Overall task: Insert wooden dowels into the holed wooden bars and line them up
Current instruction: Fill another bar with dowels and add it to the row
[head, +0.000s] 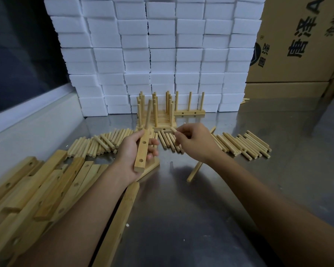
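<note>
Head view shows the left hand (135, 151) gripping a holed bar (142, 151) above the steel table (181, 209), one dowel (148, 114) already standing in its far hole, while the right hand (196, 143) pinches a second dowel (174, 130), which I'd say wants aiming into the middle hole.

Hidden parts, cropped edges and small things

The left hand (137, 151) covers the middle of the bar (142, 149) it holds; the right hand (196, 143) hides most of its dowel (173, 129), and a loose dowel (195, 171) passes under that wrist. The pile of bars (33, 189) and the cardboard box (297, 41) (its print partly cropped) run off the frame. In the finished racks (156, 112), rear pegs overlap, uncountable.
</note>
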